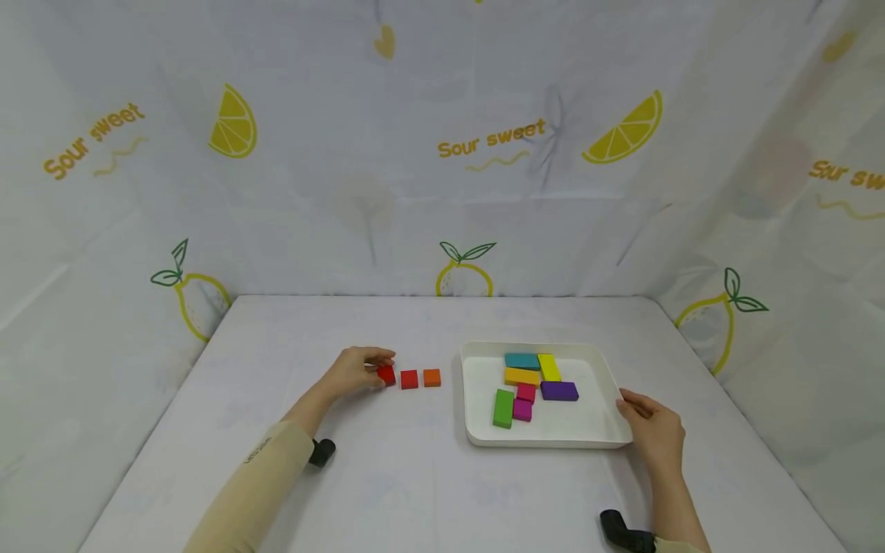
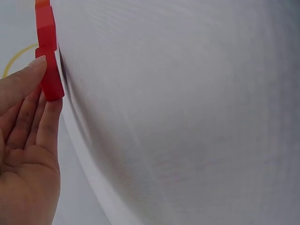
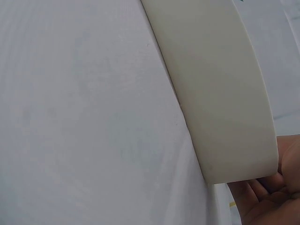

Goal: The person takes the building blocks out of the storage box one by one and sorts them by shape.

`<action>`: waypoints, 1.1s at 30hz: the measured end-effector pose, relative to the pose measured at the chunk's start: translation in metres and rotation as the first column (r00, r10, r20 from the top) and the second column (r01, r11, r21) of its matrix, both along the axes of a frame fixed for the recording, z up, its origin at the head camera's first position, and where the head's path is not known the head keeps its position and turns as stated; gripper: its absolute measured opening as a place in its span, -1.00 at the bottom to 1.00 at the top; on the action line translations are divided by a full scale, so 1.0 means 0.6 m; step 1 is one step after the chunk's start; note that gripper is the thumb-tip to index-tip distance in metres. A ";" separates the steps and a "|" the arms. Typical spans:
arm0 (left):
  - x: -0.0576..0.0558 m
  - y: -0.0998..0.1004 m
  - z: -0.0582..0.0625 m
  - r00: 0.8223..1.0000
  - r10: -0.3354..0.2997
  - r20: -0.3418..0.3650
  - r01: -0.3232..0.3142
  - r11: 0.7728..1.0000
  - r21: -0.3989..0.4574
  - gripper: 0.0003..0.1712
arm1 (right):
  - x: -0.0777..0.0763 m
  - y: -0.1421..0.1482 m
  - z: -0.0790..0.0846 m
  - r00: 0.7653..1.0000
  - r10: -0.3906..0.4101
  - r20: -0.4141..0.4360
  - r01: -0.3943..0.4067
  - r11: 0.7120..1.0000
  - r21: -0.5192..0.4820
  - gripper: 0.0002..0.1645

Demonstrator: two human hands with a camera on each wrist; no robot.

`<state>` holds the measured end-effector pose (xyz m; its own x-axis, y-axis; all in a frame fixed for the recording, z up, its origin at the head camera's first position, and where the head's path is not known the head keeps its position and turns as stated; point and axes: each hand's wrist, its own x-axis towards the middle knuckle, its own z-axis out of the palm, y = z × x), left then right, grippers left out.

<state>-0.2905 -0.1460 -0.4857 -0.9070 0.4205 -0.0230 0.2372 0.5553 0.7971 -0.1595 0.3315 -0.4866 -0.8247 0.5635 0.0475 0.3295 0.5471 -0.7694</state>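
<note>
My left hand pinches a red block between thumb and fingers at the left end of a short row. Beside it lie another red block and an orange block. In the left wrist view the thumb presses the near face of the pinched block, and the second red block shows just beyond. Over on the right, my right hand grips the right side of a white tray at its rim. The right wrist view shows the tray's outer wall with the fingers around its end.
Inside the tray lie a teal block, a yellow block, an amber block, a purple block, a green block and two pink-magenta blocks. A lemon-print curtain hangs behind the white table.
</note>
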 end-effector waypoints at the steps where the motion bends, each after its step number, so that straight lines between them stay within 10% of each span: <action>1: 0.000 0.000 -0.002 1.000 -0.009 0.000 0.009 1.000 0.000 -0.40 | 0.000 0.000 0.000 1.000 0.000 0.002 0.000 1.000 -0.001 -0.56; 21: 0.004 0.003 -0.001 1.000 -0.020 0.008 0.021 0.999 -0.024 -0.36 | 0.007 -0.001 0.005 1.000 0.009 0.014 -0.009 1.000 -0.012 -0.56; 33: 0.000 0.027 0.015 1.000 0.015 -0.015 -0.013 0.992 0.126 -0.35 | 0.001 -0.004 0.008 1.000 0.003 0.000 -0.003 1.000 -0.008 -0.58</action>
<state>-0.2903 -0.1300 -0.4770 -0.9126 0.4065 0.0442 0.2436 0.4538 0.8572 -0.1591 0.3289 -0.4817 -0.8262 0.5617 0.0432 0.3278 0.5417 -0.7741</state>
